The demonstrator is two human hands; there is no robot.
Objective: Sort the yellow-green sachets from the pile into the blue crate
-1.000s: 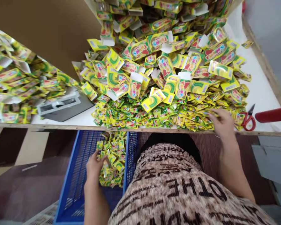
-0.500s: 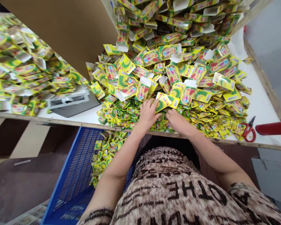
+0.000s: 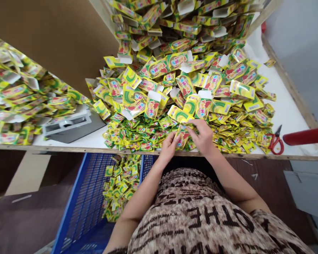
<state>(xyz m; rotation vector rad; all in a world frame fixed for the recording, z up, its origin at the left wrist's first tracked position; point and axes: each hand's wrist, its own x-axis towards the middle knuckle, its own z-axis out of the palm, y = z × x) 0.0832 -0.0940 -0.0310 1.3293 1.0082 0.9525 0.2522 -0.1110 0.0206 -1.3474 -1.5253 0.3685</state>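
Between my hands is a small yellow-green carton (image 3: 182,137) with a red fruit print, tilted above the table's front edge. My left hand (image 3: 169,147) grips its lower left side between thumb and fingers. My right hand (image 3: 202,137) is closed at the carton's upper end, its fingertips partly hiding that end. Around them lies a heap of small green and yellow candy sachets (image 3: 140,132). Behind the sachets, many similar cartons (image 3: 159,68) are piled, several with white end flaps standing open.
Red-handled scissors (image 3: 276,144) and a red bar (image 3: 304,135) lie at the right. A grey metal device (image 3: 69,127) stands left, beside a brown cardboard panel (image 3: 55,38). Below the wooden table edge (image 3: 76,150), a blue crate (image 3: 74,197) holds filled-looking yellow packs (image 3: 122,187).
My left hand has come down off the pile and now grips a carton near the table edge. My right hand has risen to the carton's upper end. The view has shifted slightly.
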